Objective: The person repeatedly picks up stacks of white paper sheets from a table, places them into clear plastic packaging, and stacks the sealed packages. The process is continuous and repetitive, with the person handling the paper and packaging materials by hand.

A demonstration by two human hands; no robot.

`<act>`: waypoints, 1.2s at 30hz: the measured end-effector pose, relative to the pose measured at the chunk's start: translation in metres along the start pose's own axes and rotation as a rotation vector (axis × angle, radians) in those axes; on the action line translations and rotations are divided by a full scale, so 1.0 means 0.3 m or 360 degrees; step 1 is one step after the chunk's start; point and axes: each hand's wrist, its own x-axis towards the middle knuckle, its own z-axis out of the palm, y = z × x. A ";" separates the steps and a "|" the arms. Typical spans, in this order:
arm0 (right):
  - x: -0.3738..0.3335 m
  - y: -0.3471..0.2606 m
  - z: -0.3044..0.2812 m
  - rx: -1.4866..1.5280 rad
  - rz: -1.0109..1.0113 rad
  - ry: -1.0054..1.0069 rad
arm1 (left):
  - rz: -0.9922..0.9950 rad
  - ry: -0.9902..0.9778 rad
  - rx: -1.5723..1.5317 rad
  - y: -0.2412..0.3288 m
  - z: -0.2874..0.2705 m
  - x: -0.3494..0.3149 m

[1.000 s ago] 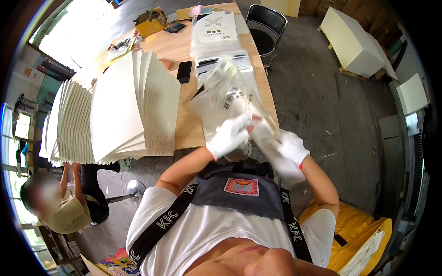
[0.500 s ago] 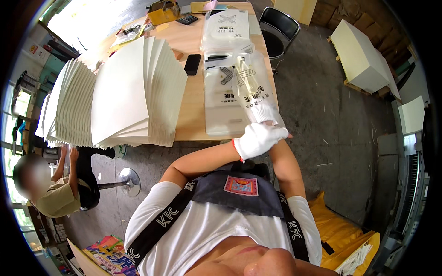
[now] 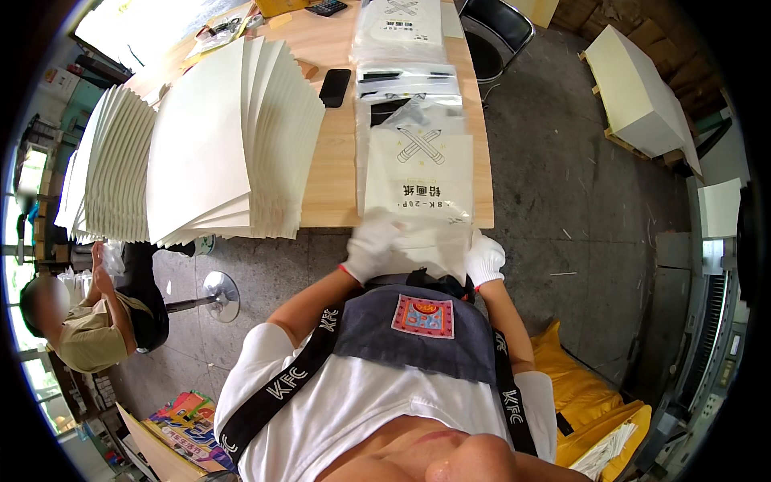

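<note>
A clear plastic bag (image 3: 422, 173), printed with crossed pencils and dark characters, lies over a pile of similar bags (image 3: 361, 161). Its near end reaches past the table's front edge toward my apron. My right hand (image 3: 485, 259), in a white knit glove, is closed on the bag's right side near that end. On the other side, my left hand (image 3: 371, 247), in a matching glove with a red cuff, is at the bag's left edge; motion blurs its fingers. A pale layer shows in the bag, but I cannot tell whether it is paper.
Tall fanned stacks of white paper (image 3: 201, 145) fill the table's left side. A black phone (image 3: 335, 87) lies between them and the bags. Another bag pile (image 3: 399, 32) is farther back. A black chair (image 3: 494, 48) stands at far right. A person (image 3: 96, 313) sits at left.
My left hand has left my right wrist and moved left. My right hand, seen through clear plastic before, has come back toward me. The top bag now lies flatter and closer.
</note>
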 end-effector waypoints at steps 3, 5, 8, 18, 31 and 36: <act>-0.046 -0.058 -0.084 -0.0072 -0.0148 0.0013 | -0.0590 0.0187 0.0456 -0.057 -0.120 -0.050; -0.071 -0.065 -0.100 -0.0115 -0.0193 -0.0069 | -0.0759 0.0222 0.0218 -0.016 -0.144 -0.057; -0.151 -0.033 -0.142 -0.0144 -0.0355 -0.0293 | -0.0933 0.0112 -0.0162 0.101 -0.220 -0.083; 0.076 -0.147 -0.067 -0.0073 -0.0389 0.0214 | -0.0972 0.0180 -0.0172 0.072 -0.302 -0.002; -0.226 -0.024 -0.258 -0.0128 -0.0678 -0.0885 | -0.1485 0.0078 -0.0924 0.201 -0.321 -0.345; 0.028 0.044 -0.224 0.0439 0.0002 -0.0981 | -0.1177 0.0165 -0.0782 0.159 -0.298 -0.226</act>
